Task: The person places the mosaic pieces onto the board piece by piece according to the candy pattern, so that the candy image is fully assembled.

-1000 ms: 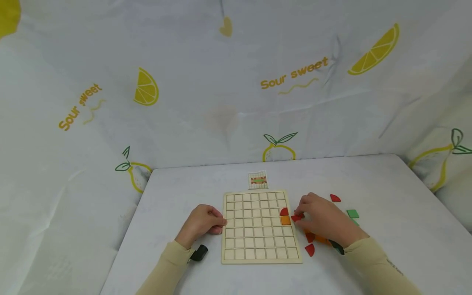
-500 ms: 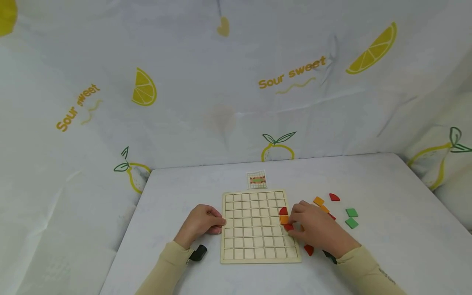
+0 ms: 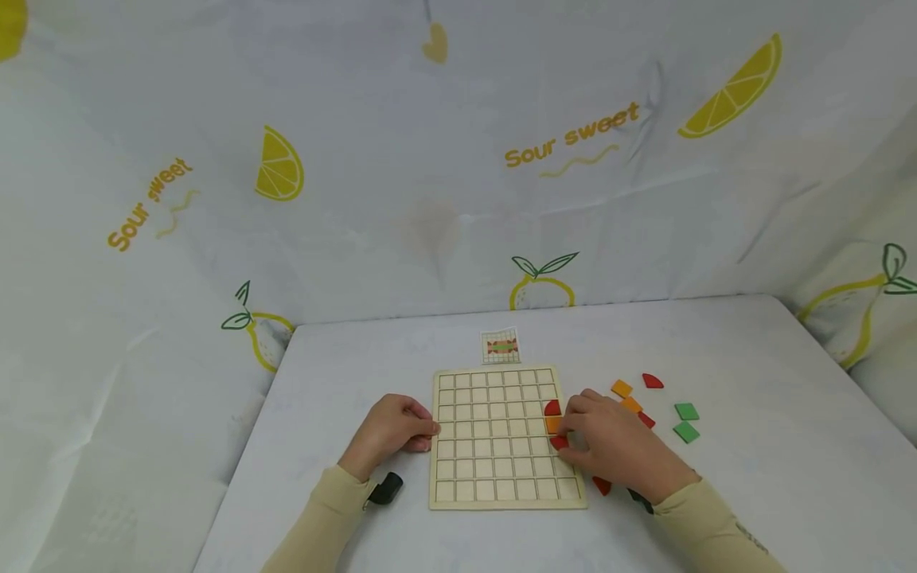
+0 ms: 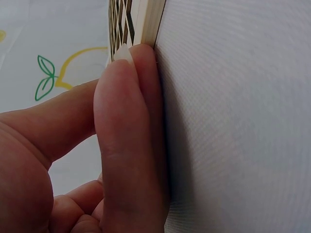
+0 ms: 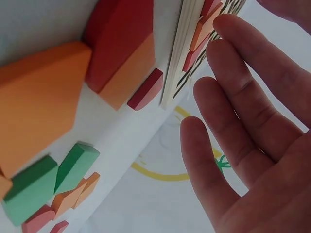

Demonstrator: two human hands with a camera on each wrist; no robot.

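A pale wooden grid board lies on the table. My left hand pinches its left edge between thumb and finger; in the left wrist view the thumb overlaps the board's edge. Along the grid's right column sit a red quarter-circle tile, an orange square tile and a nearer red tile. My right hand reaches over the board's right edge, thumb and index tips right at that nearer red tile. In the right wrist view its fingers are fairly straight, and the thumb tip is cut off.
Loose tiles lie right of the board, partly under the right hand: orange squares, red quarter-circles and green squares. A small pattern card lies behind the board. A lemon-printed cloth hangs at the back.
My right hand has carried a red tile from beside the board leftward onto the right column, below the orange square; over the last half second it barely moves. The left hand stays put.
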